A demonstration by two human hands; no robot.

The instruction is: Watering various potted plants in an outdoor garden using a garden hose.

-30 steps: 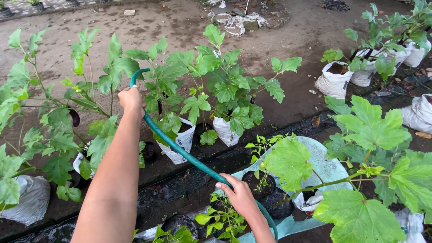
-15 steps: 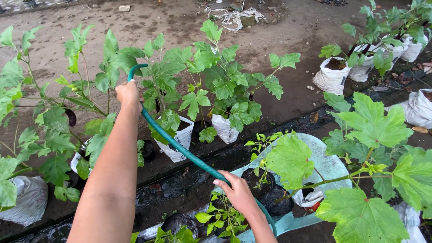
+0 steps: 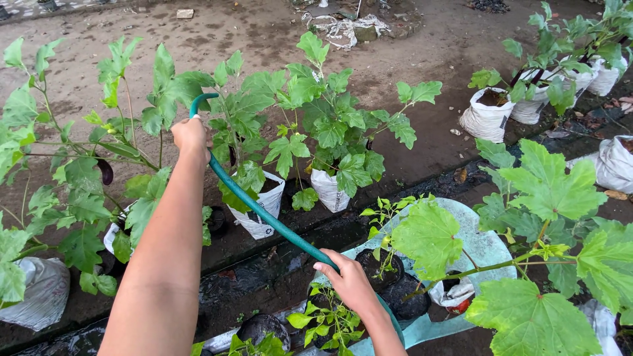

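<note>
Green rubber garden hose (image 3: 264, 216) gripped by both hands: L hand (image 3: 191, 140) fist-closed near curved tip, R hand (image 3: 349, 283) wrapped lower down, above leafy plants in white grow bags (image 3: 262, 209).

Two bare forearms — no sleeves, hands (image 3: 191, 137) ungloved

Head cam, single view: looks down and fwd from the wearer's eye level over a garden row.

Left hand (image 3: 191, 140) sits mid-frame at arm's length, right hand (image 3: 349, 283) close under the lens (both arms enter from the bottom edge). Potted plants in white bags (image 3: 264, 207) lie mid-distance; bare dirt ground (image 3: 422, 59) fills the far top. No 2nd view to overlap with.
</note>
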